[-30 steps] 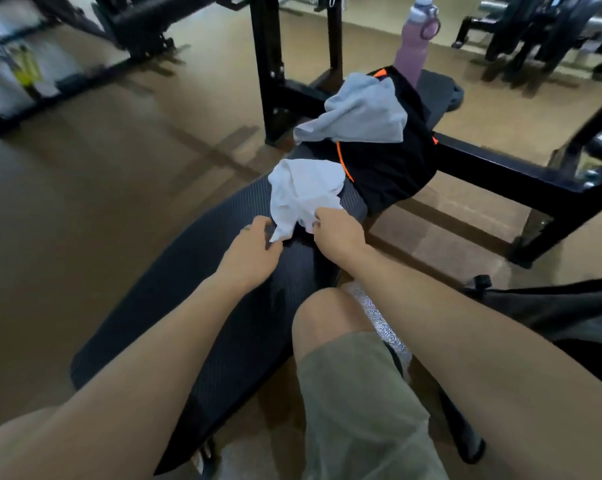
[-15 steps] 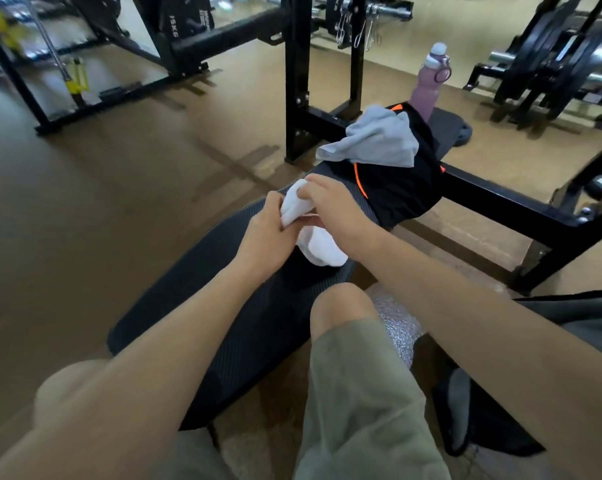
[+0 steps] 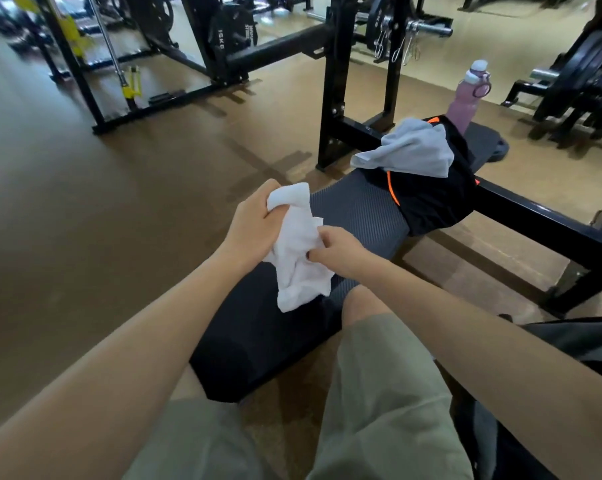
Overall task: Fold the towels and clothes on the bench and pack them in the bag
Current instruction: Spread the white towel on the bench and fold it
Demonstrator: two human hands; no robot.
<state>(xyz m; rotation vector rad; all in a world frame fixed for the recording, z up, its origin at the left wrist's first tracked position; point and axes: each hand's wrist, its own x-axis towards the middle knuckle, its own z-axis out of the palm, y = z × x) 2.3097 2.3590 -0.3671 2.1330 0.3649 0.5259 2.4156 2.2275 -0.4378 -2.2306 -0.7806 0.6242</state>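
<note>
Gym flooring point(image 3: 85, 220), brown and smooth with a dull sheen, runs around a padded bench point(image 3: 358, 209) whose dark grey top is ribbed in fine lines and rounded at the near end. Black steel racks point(image 3: 330, 98) stand behind it, square-tubed and bolted, with a bar and spring clips at the upper middle and stacked plates at the far right. A black crossbar point(image 3: 541, 220) passes under the bench toward the right.

Both hands hold a white towel point(image 3: 299, 251) up over the middle of the bench, clear of the pad. It is soft, crumpled terry, bunched at the top and hanging in loose folds to a ragged lower corner. The left hand point(image 3: 254, 223) grips the bunched upper end, fingers curled round it. The right hand point(image 3: 337, 251) pinches a fold at the towel's middle between thumb and curled fingers.

Farther along the bench lies a black garment point(image 3: 431, 199), slick-looking with an orange seam, heaped and spilling over the right edge. A grey towel point(image 3: 413, 150) is draped on top of it in limp, flat folds. Behind these a pink bottle point(image 3: 465, 98) with a pale cap and loop stands upright on the far end of the bench.

Olive shorts point(image 3: 379, 393) of matte cloth cover the person's knees at the bottom. A dark bag point(image 3: 569, 341) sits on the floor at the lower right, partly hidden by the right forearm.
</note>
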